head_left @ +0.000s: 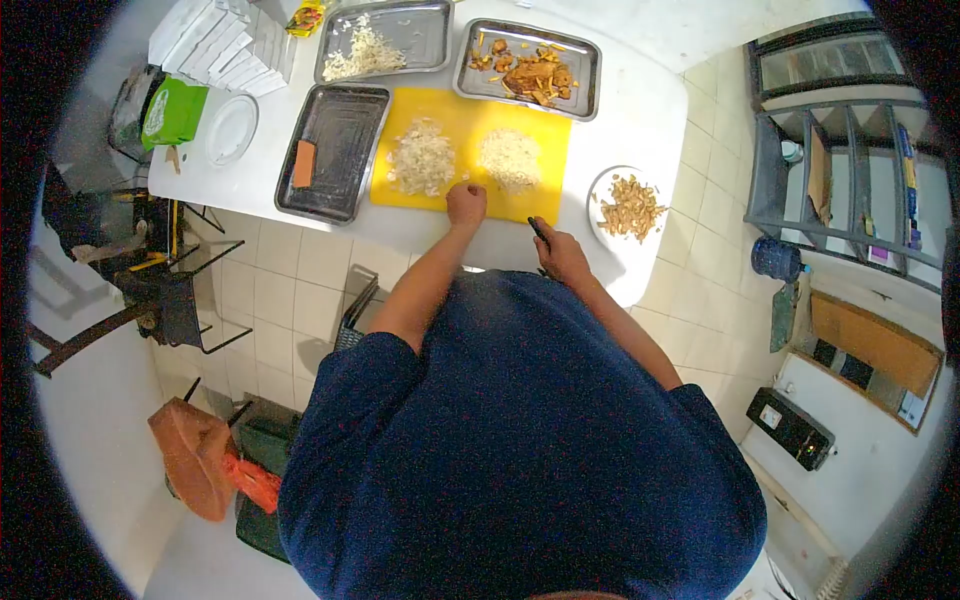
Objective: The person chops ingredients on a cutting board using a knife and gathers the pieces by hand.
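My left hand (467, 203) is closed, fingers curled, at the near edge of a yellow cutting board (468, 108). Whether it pinches something small cannot be made out. On the board, a pile of pale chopped pieces (421, 158) lies left and a finer chopped pile (511, 160) lies right. My right hand (565, 258) is wrapped round a black-handled knife (538, 230) just off the board's near right corner; its blade does not show clearly. Right of that hand, a white plate (596, 204) holds brownish chopped pieces (631, 208).
Behind the board, one metal tray (436, 22) holds pale shreds and another tray (594, 82) holds browned pieces. A dark tray (340, 150) with an orange block (304, 164) stands left. Further left are a white plate (232, 130), a green box (174, 112) and stacked white boxes (215, 45).
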`<state>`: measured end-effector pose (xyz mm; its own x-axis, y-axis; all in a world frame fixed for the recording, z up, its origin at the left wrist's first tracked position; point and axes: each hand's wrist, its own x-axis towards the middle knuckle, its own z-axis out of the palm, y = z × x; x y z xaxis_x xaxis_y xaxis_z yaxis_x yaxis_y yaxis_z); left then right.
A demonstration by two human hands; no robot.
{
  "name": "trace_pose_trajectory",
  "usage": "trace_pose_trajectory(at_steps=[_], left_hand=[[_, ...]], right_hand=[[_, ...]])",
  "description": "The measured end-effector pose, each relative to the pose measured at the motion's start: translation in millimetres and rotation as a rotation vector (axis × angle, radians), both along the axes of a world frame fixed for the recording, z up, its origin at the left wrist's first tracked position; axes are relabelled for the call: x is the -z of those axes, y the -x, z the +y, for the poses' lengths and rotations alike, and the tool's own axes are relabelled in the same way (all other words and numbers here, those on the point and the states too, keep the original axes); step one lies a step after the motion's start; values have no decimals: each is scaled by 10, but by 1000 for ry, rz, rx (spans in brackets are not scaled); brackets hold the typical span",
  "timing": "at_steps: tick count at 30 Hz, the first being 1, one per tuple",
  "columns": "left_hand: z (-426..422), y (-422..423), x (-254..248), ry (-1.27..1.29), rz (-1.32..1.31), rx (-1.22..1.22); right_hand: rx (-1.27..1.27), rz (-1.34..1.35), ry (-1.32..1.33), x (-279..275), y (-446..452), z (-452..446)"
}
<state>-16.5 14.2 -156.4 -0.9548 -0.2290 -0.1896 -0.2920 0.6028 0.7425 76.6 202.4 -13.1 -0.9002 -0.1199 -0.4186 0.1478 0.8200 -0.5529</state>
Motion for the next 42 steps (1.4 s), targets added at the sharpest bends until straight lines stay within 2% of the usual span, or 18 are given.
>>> trace_pose_trajectory(at_steps=[4, 7, 13, 19, 22, 25, 28, 31, 34, 37, 42], left_hand=[[33, 82, 132, -147, -58, -104], [-58, 0, 9, -63, -174, 9], [-267, -39, -132, 0, 93, -52], [-358, 99, -179, 176, 311, 109], [-377, 141, -166, 232, 169, 162], [-387, 144, -210, 224, 146, 165], [-401, 130, -220, 155, 178, 148], [-386, 131, -190, 72, 240, 141], [-332, 117, -285, -153, 73, 94], [-376, 75, -131, -287, 8, 197], [-428, 52, -124, -112, -86, 202]], right_hand=[[-1, 71, 137, 123, -74, -2], [4, 33, 28, 133, -58, 32], [25, 49, 13, 219, -77, 28], [31, 91, 73, 227, -62, 28], [17, -57, 55, 128, -39, -1], [28, 8, 82, 91, -55, -18], [79, -91, 147, -208, -4, -55], [47, -6, 105, 39, -26, -7], [94, -77, 172, 19, -19, 12], [68, -7, 85, 115, -17, 28], [64, 69, 129, 173, -43, 46]])
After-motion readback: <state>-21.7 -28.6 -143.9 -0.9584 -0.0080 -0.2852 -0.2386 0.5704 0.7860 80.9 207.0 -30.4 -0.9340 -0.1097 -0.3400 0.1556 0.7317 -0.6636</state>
